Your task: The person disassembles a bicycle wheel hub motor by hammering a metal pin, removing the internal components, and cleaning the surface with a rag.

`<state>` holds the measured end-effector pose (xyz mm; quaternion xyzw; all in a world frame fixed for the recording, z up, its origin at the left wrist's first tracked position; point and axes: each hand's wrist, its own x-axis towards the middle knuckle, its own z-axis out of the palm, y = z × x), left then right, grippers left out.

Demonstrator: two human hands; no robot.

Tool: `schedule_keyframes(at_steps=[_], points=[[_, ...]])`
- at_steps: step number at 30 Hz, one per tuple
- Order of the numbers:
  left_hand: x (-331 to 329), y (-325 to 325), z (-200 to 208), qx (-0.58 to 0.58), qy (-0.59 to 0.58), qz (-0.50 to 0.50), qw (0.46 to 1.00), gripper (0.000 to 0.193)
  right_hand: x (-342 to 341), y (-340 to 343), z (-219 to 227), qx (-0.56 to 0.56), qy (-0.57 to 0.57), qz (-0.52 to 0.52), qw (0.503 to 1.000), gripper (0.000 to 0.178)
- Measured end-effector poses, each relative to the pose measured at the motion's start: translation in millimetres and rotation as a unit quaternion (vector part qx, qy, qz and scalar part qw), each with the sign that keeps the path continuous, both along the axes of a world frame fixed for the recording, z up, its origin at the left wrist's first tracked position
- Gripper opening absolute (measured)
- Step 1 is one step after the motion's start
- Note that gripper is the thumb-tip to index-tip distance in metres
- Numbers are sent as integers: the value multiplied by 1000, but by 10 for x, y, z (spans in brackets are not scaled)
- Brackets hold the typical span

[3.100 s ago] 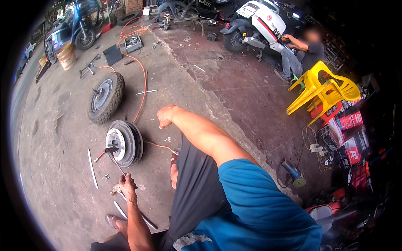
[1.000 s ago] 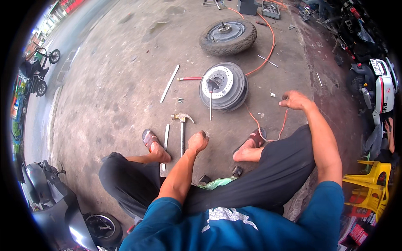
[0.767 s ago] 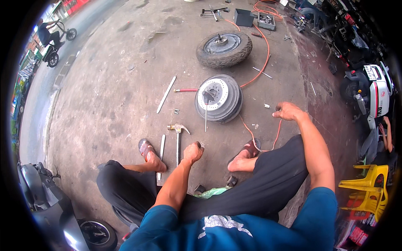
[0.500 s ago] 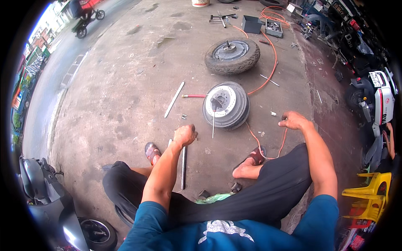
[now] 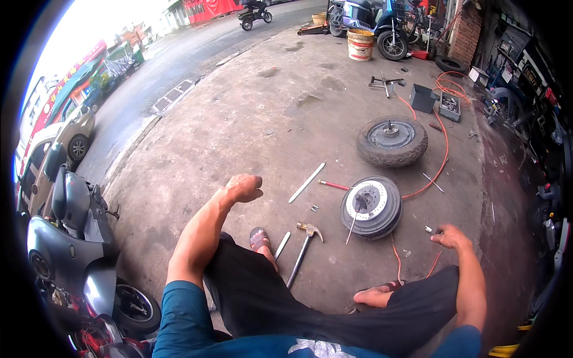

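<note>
My left hand (image 5: 243, 188) is raised over the ground left of the wheel, its fingers curled; anything inside is hidden. Below and to its right lies a claw hammer (image 5: 304, 244), beside a flat metal bar (image 5: 282, 245) by my foot. A second pale bar (image 5: 307, 182) rests to the right of this hand. My right hand (image 5: 450, 237) has its fingers bent together, close to a small whitish piece (image 5: 428, 229); what they hold cannot be made out. Between the hands a wheel (image 5: 371, 206) with a drilled disc lies flat, a thin rod (image 5: 353, 228) leaning at its hub.
A tyred wheel (image 5: 392, 141) lies beyond. An orange air hose (image 5: 446, 143) curves past both wheels to a coil. Grey bins (image 5: 422, 98), a cross-shaped wrench (image 5: 387, 83) and a bucket (image 5: 360, 45) stand farther back. A grey scooter (image 5: 71, 238) is at left.
The view has swung left and up, so the ground things appear farther right and lower. My left hand has moved left, off the hammer's head, which now shows. My right hand stays near the whitish piece.
</note>
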<state>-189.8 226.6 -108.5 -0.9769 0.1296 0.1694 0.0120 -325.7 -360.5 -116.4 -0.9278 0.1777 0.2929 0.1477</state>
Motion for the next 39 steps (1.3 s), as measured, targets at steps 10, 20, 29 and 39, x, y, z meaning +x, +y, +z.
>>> schedule_keyframes(at_steps=[10,20,29,39], points=[[-190,240,190,-148,-116,152,970,40,740,1047,-103,28,-192,97,976,55],[-140,142,174,-86,-48,50,994,33,579,2503,-1725,462,-164,-366,791,32],[-109,131,27,-92,-59,7,994,32,599,2551,-2024,435,-351,-452,696,20],[25,105,41,-109,-58,1,992,31,604,2393,-2089,369,-336,-407,765,27]])
